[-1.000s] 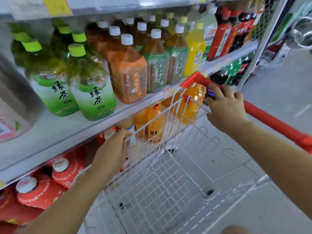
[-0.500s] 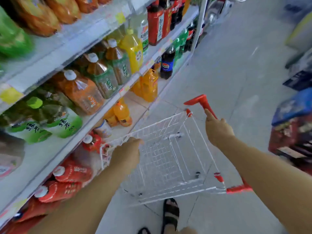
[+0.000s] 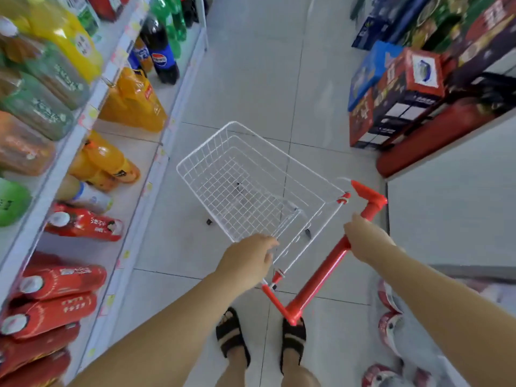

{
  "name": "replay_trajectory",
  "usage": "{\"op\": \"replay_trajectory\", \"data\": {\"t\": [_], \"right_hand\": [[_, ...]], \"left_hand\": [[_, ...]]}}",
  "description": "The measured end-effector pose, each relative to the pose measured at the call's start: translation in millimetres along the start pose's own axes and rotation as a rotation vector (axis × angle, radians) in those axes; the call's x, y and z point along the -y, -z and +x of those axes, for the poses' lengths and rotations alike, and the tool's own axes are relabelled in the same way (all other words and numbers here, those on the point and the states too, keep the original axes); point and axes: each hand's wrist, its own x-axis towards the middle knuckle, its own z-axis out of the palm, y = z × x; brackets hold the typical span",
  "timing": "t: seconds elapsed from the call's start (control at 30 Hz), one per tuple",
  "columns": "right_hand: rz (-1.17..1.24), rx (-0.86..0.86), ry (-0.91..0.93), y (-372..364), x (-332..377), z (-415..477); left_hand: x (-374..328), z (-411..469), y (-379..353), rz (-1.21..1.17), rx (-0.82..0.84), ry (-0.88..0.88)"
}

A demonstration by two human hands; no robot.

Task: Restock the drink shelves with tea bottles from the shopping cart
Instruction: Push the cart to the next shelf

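1. Head view: a white wire shopping cart (image 3: 204, 143) stands on the pale tiled floor (image 3: 251, 79) of an aisle, between white drink shelves (image 3: 83, 127) on the left and stacked printed cardboard boxes (image 3: 405, 90) on the right.
2. The left hand (image 3: 245, 263) curls its fingers over the basket's near wire rim.
3. The right hand (image 3: 365, 238) is wrapped round the cart's red tubular handle (image 3: 321, 277).
4. Blurred plastic tea bottles with green labels (image 3: 55, 74) stand on the upper left shelf, well apart from the cart.
5. Two feet in black sandals (image 3: 231, 333) stand just behind the handle.
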Motion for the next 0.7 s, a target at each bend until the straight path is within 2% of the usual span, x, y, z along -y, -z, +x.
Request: {"op": "replay_trajectory", "data": {"t": [0.13, 0.2, 0.37, 0.5, 0.7], "right_hand": [[-0.339, 0.001, 0.081, -29.0, -25.7, -27.9], [-0.321, 0.007, 0.091, -39.4, -40.5, -37.1], [0.14, 0.028, 0.052, -70.3, -89.3, -47.2], [0.249, -0.11, -0.006, -84.2, -146.0, -46.1], [0.408, -0.194, -0.057, -93.2, -224.5, -33.6]], "left_hand": [[-24.0, 7.0, -49.7, 0.141, 0.219, -0.086], [-33.8, 6.8, -65.5, 0.198, 0.301, -0.118], [-68.3, 25.5, -86.4, 0.283, 0.156, -0.223], [-109.1, 66.8, -101.7, 0.282, 0.112, -0.257], [-172.1, 133.9, -121.3, 0.406, 0.062, -0.368]]}}
